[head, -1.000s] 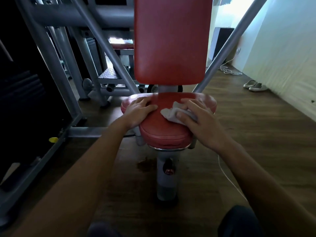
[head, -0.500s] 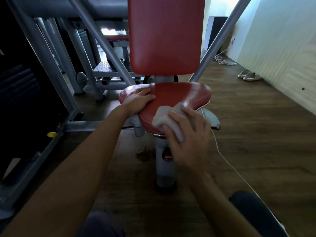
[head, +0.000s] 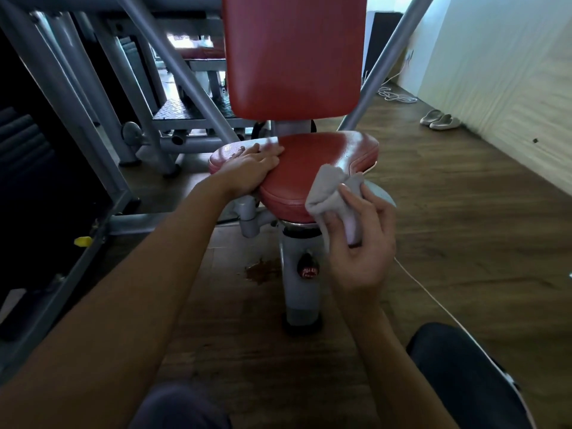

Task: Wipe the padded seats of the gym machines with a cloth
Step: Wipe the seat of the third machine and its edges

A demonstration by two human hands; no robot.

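Observation:
A red padded seat (head: 312, 162) sits on a grey post in front of me, below a red padded backrest (head: 292, 54). My left hand (head: 250, 168) rests flat on the seat's left lobe, fingers straight. My right hand (head: 360, 243) is turned palm up and holds a crumpled pale grey cloth (head: 329, 193) in its curled fingers. The cloth hangs in front of the seat's near right edge; whether it touches the pad I cannot tell.
Grey steel frame tubes (head: 173, 72) and a dark weight stack (head: 28, 156) stand to the left. A slanted grey bar (head: 387, 54) rises at the right. A pair of slippers (head: 439, 120), a coiled white cable (head: 397, 96) and a pale wall (head: 501, 75) lie right. My knees are at the bottom.
My right hand has pulled the cloth off the seat top toward me and to the right, then turned palm up. My left hand stays on the seat's left lobe.

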